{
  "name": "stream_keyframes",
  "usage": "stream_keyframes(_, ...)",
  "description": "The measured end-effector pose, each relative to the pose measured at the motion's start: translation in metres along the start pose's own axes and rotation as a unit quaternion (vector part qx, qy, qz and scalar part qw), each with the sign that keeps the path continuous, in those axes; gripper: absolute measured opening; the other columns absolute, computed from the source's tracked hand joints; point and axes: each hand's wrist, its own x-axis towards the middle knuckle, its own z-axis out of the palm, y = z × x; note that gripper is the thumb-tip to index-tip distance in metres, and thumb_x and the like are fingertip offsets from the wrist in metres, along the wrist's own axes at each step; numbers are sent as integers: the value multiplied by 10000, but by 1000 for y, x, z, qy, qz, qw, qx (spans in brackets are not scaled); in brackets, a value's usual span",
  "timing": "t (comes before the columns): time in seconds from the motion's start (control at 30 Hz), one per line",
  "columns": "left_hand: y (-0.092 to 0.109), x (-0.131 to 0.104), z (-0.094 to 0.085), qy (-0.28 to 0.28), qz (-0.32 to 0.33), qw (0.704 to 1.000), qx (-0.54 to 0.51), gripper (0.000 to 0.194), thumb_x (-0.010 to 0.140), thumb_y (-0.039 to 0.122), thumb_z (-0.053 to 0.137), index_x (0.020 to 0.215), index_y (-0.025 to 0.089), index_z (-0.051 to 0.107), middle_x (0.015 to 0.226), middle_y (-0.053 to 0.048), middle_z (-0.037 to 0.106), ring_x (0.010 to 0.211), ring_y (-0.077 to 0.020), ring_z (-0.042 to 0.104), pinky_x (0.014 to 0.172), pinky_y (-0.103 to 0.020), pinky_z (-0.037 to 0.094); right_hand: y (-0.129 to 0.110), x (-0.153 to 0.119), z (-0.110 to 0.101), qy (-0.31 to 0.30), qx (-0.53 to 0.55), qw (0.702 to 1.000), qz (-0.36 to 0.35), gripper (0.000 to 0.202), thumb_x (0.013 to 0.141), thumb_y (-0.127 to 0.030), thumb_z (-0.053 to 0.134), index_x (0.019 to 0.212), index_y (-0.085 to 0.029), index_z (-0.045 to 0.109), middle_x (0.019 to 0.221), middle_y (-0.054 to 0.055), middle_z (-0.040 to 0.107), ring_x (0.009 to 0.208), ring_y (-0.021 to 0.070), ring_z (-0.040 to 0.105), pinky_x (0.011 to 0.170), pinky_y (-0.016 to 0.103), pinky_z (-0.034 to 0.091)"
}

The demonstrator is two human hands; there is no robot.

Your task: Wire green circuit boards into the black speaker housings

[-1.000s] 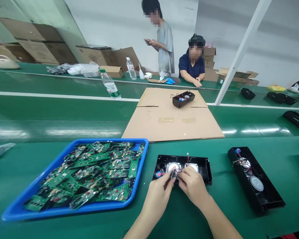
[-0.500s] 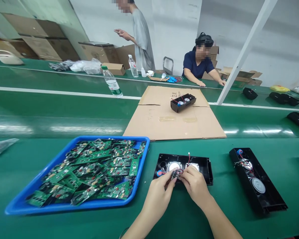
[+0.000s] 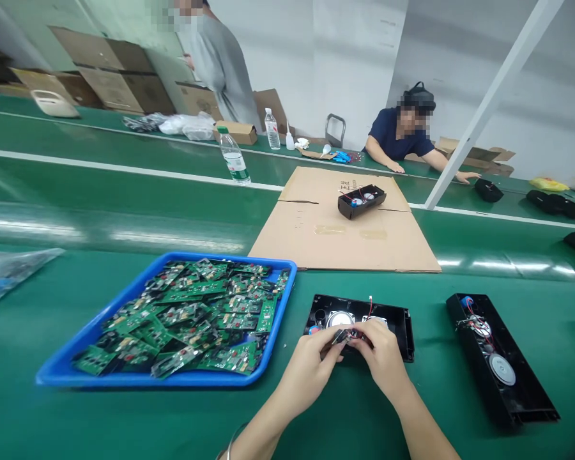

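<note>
Above the near edge of a black speaker housing (image 3: 398, 326), my left hand (image 3: 311, 361) pinches a small dark circuit board (image 3: 340, 336). My right hand (image 3: 381, 354) is closed beside it, fingertips on thin wires (image 3: 352, 333) at the board's end. The wire ends are hidden by the fingers. Two round speakers (image 3: 340, 319) sit in the housing, partly covered by my hands, and a red and black wire with a white plug (image 3: 370, 299) stands up behind. A blue tray (image 3: 165, 385) holding several green circuit boards (image 3: 186, 319) lies left of my hands.
Another open speaker housing (image 3: 520, 377) lies at the right. A third (image 3: 361, 202) sits on a cardboard sheet (image 3: 311, 246) ahead. Farther back are a green-capped bottle (image 3: 234, 160), a slanted white post (image 3: 493, 105), a seated person (image 3: 397, 134) and a standing person (image 3: 220, 64).
The view has shifted, moving the scene mostly rightward. My hands stay together at the board and wires. The seated person's arm reaches farther out toward a black item; the standing person has turned and moved left.
</note>
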Motion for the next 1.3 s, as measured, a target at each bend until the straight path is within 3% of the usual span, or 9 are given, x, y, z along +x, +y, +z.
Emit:
stream_keyframes(0.2, -3, 0, 7, 79, -37, 994, -62, 272, 750, 267, 491, 982, 193, 612, 944, -50, 696, 807, -217, 666, 702, -314, 571, 4, -1, 9, 146, -116, 981, 53, 376, 806, -481, 517, 993, -171, 621, 978, 108, 461, 792, 199, 513, 672, 351, 492)
stream_keyframes(0.33, -5, 2, 13, 89, -40, 993, -62, 275, 750, 281, 486, 991, 196, 589, 951, -44, 697, 825, -216, 667, 744, -330, 561, 7, 1, 6, 138, -101, 982, 75, 228, 864, -330, 457, 966, -184, 600, 976, 96, 549, 885, 218, 532, 698, 340, 486)
stream_keyframes(0.5, -12, 8, 18, 119, -32, 992, -39, 242, 772, 296, 455, 958, 187, 564, 890, -68, 697, 782, -217, 669, 748, -361, 552, 3, -1, -1, 170, -13, 978, 116, 83, 840, -251, 498, 871, -182, 531, 762, 34, 588, 643, 145, 554, 550, 257, 471)
stream_keyframes(0.7, -13, 11, 20, 131, -35, 987, -88, 168, 764, 323, 494, 853, 187, 535, 877, -63, 686, 832, -238, 661, 740, -368, 559, -1, -3, 3, 103, -54, 992, -53, 169, 885, -164, 428, 877, -195, 593, 799, 44, 608, 750, 169, 511, 659, 319, 453)
stream_keyframes(1.0, -9, 7, 20, 102, -44, 990, -83, 173, 772, 315, 473, 865, 184, 537, 906, -53, 691, 883, -223, 652, 767, -336, 558, 0, -3, 7, 80, -104, 991, -3, 221, 890, -198, 389, 779, -173, 578, 714, 41, 563, 688, 163, 473, 590, 295, 425)
stream_keyframes(1.3, -10, 7, 21, 97, -45, 990, -94, 192, 754, 322, 481, 872, 182, 540, 896, -55, 694, 845, -218, 662, 766, -333, 560, 2, -2, 4, 52, -97, 994, -20, 203, 868, -183, 408, 746, -171, 570, 692, 35, 545, 686, 162, 450, 589, 292, 404)
